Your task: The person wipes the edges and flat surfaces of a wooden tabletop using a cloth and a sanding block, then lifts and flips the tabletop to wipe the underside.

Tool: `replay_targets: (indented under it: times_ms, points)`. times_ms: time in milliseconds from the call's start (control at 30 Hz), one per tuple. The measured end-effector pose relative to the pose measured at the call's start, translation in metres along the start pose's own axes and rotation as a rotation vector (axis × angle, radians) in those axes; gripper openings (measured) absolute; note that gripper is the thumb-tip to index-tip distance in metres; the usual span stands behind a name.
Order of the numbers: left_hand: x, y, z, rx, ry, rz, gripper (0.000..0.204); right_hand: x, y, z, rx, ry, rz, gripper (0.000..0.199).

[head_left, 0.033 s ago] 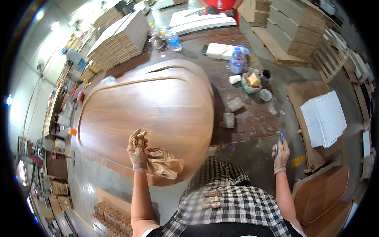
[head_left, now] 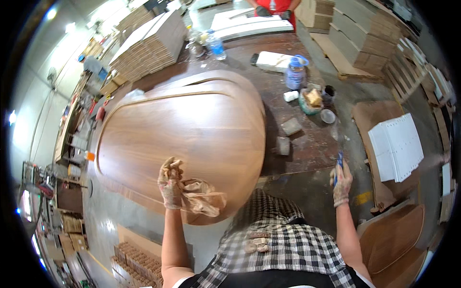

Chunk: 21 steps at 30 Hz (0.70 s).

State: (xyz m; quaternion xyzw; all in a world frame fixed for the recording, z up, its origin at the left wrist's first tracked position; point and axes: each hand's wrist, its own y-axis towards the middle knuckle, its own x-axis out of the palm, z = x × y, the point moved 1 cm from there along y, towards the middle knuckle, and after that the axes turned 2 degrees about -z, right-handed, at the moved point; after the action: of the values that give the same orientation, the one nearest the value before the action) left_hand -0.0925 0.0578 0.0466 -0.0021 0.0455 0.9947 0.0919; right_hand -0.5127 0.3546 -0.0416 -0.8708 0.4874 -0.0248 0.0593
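My left hand (head_left: 170, 182), in a stained work glove, is above the near part of a large rounded brown wood-grain panel (head_left: 192, 139). Its fingers are curled. A crumpled beige cloth (head_left: 204, 198) trails from the palm side of this hand over the panel. To the right of the table's near edge, my right hand (head_left: 342, 185), also gloved, is closed round a slim blue tool (head_left: 340, 161); its kind cannot be made out. Beneath the top panel lies at least one more panel of similar curved shape.
The dark worn table (head_left: 312, 149) carries two grey blocks (head_left: 291, 126), a blue-capped bottle (head_left: 295, 74), a tub (head_left: 311, 102) and a small clear cup (head_left: 327, 116). Stacked boards (head_left: 149, 41) stand far left. Across the table is a person in red (head_left: 276, 7). White panels (head_left: 396, 146) lie right.
The whole view has shifted slightly, so the table and panel sit a little farther right. Both hands keep nearly the same pose and hold.
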Motion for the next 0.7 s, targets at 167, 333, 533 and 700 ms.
replay_targets:
  times_ms: [167, 333, 533, 700]
  points:
    - [0.005, -0.018, -0.010, -0.133, 0.123, -0.038, 0.027, 0.127, 0.034, -0.037, -0.075, 0.120, -0.317, 0.049]
    - [0.001, -0.022, -0.019, -0.198, 0.040, -0.011, 0.027, 0.186, 0.067, -0.047, 0.001, -0.030, -0.385, 0.051]
    - [-0.003, -0.022, -0.027, -0.205, -0.008, -0.014, 0.026, 0.220, 0.097, -0.060, -0.007, -0.081, -0.402, 0.053]
    - [-0.008, -0.028, -0.014, -0.191, -0.230, 0.243, 0.028, 0.234, 0.142, -0.046, -0.010, -0.233, -0.448, 0.058]
